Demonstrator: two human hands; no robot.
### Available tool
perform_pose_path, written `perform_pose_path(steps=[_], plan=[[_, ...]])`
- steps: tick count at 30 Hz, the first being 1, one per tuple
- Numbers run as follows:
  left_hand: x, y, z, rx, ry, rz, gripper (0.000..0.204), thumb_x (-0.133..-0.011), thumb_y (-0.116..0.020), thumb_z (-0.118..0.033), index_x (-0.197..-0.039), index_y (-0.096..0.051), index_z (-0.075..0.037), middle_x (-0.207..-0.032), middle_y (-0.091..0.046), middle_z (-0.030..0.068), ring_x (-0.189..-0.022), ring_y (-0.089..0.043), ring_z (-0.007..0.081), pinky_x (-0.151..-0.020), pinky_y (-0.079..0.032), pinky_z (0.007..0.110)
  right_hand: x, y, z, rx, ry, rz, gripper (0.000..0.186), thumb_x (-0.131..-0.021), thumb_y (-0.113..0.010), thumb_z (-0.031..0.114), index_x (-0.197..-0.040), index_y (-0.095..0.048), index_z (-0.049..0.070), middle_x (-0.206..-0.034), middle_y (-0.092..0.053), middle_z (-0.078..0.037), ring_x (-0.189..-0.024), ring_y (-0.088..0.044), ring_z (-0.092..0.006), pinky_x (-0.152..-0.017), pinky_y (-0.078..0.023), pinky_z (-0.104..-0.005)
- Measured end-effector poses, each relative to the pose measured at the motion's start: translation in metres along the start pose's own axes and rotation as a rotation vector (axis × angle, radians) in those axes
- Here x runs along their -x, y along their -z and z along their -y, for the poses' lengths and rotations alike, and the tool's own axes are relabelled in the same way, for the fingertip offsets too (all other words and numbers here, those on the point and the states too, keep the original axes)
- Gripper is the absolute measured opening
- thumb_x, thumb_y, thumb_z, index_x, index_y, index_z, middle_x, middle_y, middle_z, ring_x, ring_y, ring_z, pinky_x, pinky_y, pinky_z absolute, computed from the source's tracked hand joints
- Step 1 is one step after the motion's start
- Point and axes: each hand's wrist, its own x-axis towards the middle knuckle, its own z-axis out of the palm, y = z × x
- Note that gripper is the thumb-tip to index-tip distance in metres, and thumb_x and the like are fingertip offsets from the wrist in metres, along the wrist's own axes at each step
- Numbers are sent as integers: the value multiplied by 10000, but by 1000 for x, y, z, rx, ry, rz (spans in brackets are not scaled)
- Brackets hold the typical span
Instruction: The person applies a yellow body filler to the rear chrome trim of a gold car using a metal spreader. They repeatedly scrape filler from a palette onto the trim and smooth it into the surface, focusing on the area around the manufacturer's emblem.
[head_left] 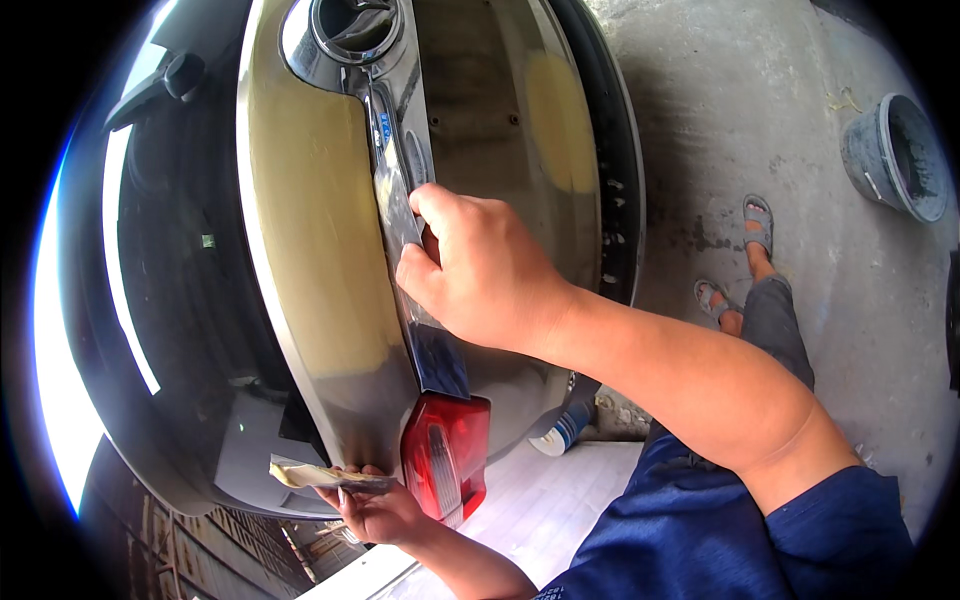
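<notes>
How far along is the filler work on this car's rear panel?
Done: yellowish filler patches already cover the panel. In hand: the right hand presses at the chrome strip, while the left hand holds a loaded spreader. Left: the patches look unpainted.

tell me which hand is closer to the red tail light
Left. The left hand sits right beside the red tail light, holding a putty-smeared scraper against the car body. The right hand is farther up, pressed on the chrome trim strip.

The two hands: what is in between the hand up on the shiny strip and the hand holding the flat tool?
In the head view, the red tail light and the lower end of the chrome strip lie between the right hand and the left hand holding the putty scraper.
</notes>
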Motion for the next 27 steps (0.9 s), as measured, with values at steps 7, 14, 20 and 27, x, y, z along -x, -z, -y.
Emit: perform_pose_path(steps=[7, 14, 20, 27], plan=[[0, -2, 0, -36, -11, -2, 520, -858, -449, -70, -1369, -353, -83, -1169, -532, 160, -996, -574, 270, -864, -509, 403, 11, -3, 2, -25, 11, 17, 168, -777, -583, 59, -848, -509, -75, -671, -564, -233, -600, -591, -374, -553, -453, -412], [0, 0, 1, -63, 1, 87, 485, -879, -436, -75, -1360, -377, -47, -1227, -536, 133, -1038, -562, 233, -896, -455, 398, 20, -6, 4, -45, 6, 41, 160, -776, -582, 47, -824, -480, -65, -663, -550, -229, -597, -575, -384, -548, -445, -423], [1, 2, -1, -61, 1, 106, 481, -880, -432, -79, -1357, -380, -48, -1230, -535, 135, -1037, -563, 235, -900, -453, 406, 25, -5, 12, -84, -36, 77, 130, -753, -548, 17, -743, -454, -72, -676, -555, -269, -636, -575, -429, -586, -476, -459], [0, 1, 0, -45, 3, 113, 464, -884, -428, -78, -1345, -391, -47, -1231, -532, 141, -1047, -561, 241, -900, -454, 410, 34, -7, 10, -65, -26, 71, 163, -779, -583, 36, -854, -491, -75, -667, -559, -230, -581, -584, -370, -533, -449, -407]])
